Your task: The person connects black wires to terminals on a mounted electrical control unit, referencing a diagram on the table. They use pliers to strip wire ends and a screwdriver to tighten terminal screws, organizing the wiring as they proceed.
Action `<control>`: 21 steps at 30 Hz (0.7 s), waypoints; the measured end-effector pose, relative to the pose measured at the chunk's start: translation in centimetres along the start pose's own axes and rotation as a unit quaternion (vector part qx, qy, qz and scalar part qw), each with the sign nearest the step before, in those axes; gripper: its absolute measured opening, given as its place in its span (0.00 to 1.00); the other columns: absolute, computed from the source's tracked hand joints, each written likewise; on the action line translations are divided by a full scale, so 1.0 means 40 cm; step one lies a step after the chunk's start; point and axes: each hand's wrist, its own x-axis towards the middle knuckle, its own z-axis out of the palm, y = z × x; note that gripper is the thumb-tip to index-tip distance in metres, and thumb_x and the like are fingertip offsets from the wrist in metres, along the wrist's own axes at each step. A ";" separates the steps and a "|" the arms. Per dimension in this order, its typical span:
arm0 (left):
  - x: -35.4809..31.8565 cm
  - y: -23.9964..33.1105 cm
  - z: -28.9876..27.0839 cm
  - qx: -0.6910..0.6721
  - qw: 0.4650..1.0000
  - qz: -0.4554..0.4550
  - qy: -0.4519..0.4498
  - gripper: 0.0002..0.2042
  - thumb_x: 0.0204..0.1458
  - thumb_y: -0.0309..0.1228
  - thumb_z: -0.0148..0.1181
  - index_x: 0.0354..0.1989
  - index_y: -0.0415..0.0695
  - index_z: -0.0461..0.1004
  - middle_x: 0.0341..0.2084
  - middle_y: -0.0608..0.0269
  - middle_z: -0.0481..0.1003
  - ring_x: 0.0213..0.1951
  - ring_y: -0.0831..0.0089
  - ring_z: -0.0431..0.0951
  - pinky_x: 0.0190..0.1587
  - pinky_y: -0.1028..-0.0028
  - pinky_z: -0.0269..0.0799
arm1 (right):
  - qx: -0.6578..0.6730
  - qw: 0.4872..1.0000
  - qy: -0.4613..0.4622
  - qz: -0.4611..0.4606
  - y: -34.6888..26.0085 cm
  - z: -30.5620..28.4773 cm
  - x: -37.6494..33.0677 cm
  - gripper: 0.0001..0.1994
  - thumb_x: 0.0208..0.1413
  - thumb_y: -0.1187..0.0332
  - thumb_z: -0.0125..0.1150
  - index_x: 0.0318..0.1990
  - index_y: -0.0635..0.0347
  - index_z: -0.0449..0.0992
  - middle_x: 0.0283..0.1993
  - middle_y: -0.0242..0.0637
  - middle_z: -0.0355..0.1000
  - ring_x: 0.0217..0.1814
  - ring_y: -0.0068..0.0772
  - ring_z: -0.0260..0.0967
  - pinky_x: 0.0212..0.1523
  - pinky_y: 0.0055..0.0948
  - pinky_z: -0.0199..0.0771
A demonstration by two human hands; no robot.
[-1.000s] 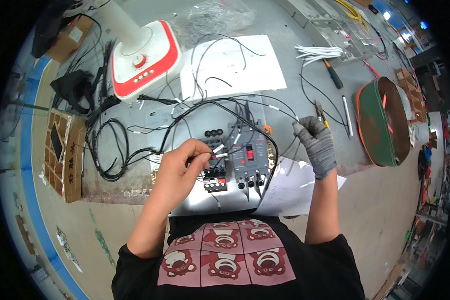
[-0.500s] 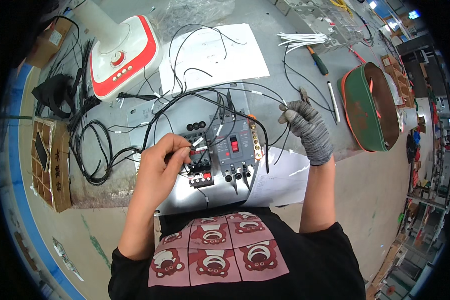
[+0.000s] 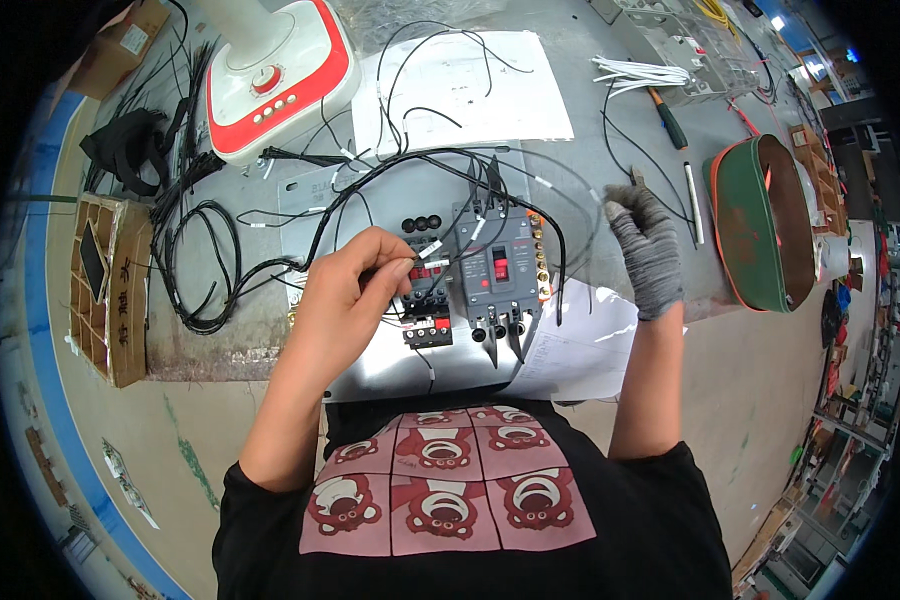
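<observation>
My bare left hand (image 3: 355, 290) is pinched closed on a thin black wire with a white sleeve (image 3: 431, 249), beside a black contactor (image 3: 427, 292). My right hand (image 3: 648, 255), in a grey knit glove, has its fingers closed at the end of a black wire (image 3: 574, 188), which is smeared by motion. Between the hands stands a grey circuit breaker (image 3: 500, 264) with a red toggle. Both devices are on a metal mounting plate (image 3: 385, 370). A bundle of black wires (image 3: 342, 200) arches over them, some ends with white sleeves.
At the back left is a white and red fan base (image 3: 282, 85); a partitioned cardboard box (image 3: 120, 330) lies at the left edge. Printed paper (image 3: 530, 90) lies behind the wires. Off to the right are a screwdriver (image 3: 669, 120), a white pen (image 3: 693, 204) and a green bin (image 3: 760, 230).
The whole view has shifted, moving the scene right and up. My right hand has drawn slightly rightward, and the wires near it now blur. My left hand keeps its pinch by the contactor.
</observation>
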 end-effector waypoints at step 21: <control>-0.017 -0.006 -0.007 0.013 1.000 -0.014 0.000 0.05 0.59 0.27 0.53 0.35 0.39 0.71 0.23 0.69 0.72 0.26 0.85 0.69 0.27 0.82 0.61 | 0.201 0.924 -0.263 0.189 -0.160 0.206 -0.055 0.10 0.56 0.65 0.62 0.37 0.64 0.77 0.18 0.35 0.71 0.09 0.13 0.55 0.09 0.15 0.47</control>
